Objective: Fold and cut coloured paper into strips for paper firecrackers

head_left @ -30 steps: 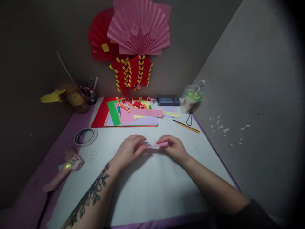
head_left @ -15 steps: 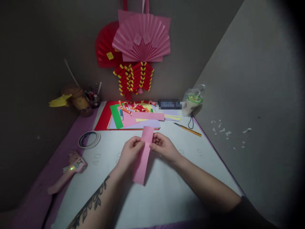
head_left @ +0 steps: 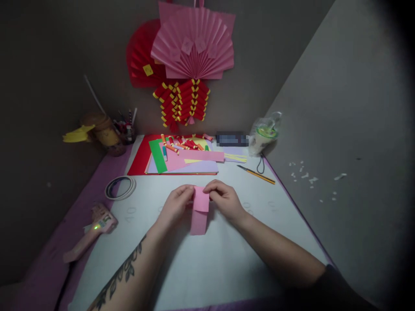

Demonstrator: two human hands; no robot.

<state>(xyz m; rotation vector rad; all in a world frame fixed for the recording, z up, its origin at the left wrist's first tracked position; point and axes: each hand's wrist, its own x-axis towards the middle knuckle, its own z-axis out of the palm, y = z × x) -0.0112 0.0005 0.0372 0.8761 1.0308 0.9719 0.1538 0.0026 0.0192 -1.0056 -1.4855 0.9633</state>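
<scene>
Between my two hands is a pink paper strip (head_left: pixel 199 222), its top end folded over toward me so a short flap lies across the longer part. My left hand (head_left: pixel 177 202) pinches the fold at its left side, thumb against the paper. At the right side of the same fold, my right hand (head_left: pixel 224 198) grips the edge between thumb and fingers. The strip's lower end hangs down over the white sheet (head_left: pixel 240 263) that covers the table.
Behind the hands lie coloured papers (head_left: pixel 201 167) topped with small paper rolls (head_left: pixel 184 146). A craft knife (head_left: pixel 256 174) is at the right. Left are a tape roll (head_left: pixel 119 188) and a pink glue gun (head_left: pixel 92 231) with a lit green light. A bagged cup (head_left: pixel 264 134) stands back right.
The pink strip's top end has been folded down toward me, so the strip looks shorter. Both hands have come to the fold's corners. The view has shifted slightly.
</scene>
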